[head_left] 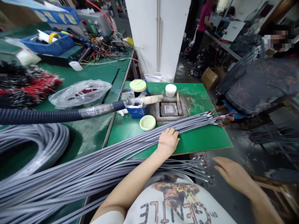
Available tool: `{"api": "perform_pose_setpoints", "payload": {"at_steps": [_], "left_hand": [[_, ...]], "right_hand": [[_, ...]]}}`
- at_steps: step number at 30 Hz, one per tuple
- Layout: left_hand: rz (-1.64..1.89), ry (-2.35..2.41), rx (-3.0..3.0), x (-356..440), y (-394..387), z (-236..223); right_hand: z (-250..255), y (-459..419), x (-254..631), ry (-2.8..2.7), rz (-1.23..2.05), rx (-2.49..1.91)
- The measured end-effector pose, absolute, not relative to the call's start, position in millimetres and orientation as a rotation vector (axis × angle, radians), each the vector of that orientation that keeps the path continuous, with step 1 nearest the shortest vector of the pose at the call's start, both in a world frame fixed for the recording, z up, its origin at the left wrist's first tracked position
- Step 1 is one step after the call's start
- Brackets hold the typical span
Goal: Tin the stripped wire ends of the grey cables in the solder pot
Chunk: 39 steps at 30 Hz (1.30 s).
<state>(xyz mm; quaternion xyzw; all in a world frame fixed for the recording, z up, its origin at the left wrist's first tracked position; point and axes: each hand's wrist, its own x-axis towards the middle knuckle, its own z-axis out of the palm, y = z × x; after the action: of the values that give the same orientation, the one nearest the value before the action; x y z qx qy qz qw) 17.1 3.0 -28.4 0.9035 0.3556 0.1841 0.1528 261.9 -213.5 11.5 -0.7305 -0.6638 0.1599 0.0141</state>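
A long bundle of grey cables [116,165] runs diagonally across the green board [201,140], with stripped ends showing coloured wires [221,117]. My left hand [168,142] lies curled over the bundle at the board's near edge. More cable ends [201,168] fan out below the board. My right hand [233,174] is blurred and hangs beyond them, fingers apart, touching nothing visible. A metal-lined pot [168,109] is set into the board's far part, with a cream lid [147,122] near it.
A thick black hose [58,115] with a wooden handle [151,99] crosses above the board, beside a blue box [135,111]. A grey cable coil [35,143] lies on the left bench [93,73]. A co-worker [204,18] stands far back.
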Motion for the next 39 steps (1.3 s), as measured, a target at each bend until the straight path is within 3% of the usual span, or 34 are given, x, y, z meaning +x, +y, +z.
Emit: {"api": "perform_pose_setpoints", "payload": {"at_steps": [5,7,9,13,18,23,27,34,39], "left_hand": [[0.537,1.064,2.662,35.6,4.6,-22.7],[0.602,1.032,2.614,34.2,2.3,-17.3],[0.681,0.967,2.508,29.4,-4.1,-10.4],[0.727,0.769,2.28,15.4,-26.3,0.1],[0.594,0.577,2.083,-1.4,-45.3,-3.7],[0.72,0.633,1.424,-10.5,-36.3,-3.4],[0.877,0.672,1.095,-15.4,-18.5,2.9],[0.951,0.722,1.034,-23.4,-15.7,0.9],[0.761,0.479,1.193,-19.6,-30.9,1.3]], "right_hand": [[-22.3,-156.9,191.6,-1.546,1.404,-1.644],[-35.9,-134.5,177.2,-1.219,1.615,-1.461],[-39.6,-114.9,176.7,-0.96,1.575,-1.302],[-13.5,-87.9,203.7,-0.635,1.027,-1.102],[24.4,-89.4,217.1,-0.822,0.649,-1.239],[30.0,-108.9,181.9,-1.591,0.829,-1.639],[26.7,-115.8,160.3,-2.002,0.862,-1.714],[24.9,-113.9,164.4,-2.078,1.147,-1.61],[19.8,-103.2,159.7,-1.889,1.002,-1.519]]}}
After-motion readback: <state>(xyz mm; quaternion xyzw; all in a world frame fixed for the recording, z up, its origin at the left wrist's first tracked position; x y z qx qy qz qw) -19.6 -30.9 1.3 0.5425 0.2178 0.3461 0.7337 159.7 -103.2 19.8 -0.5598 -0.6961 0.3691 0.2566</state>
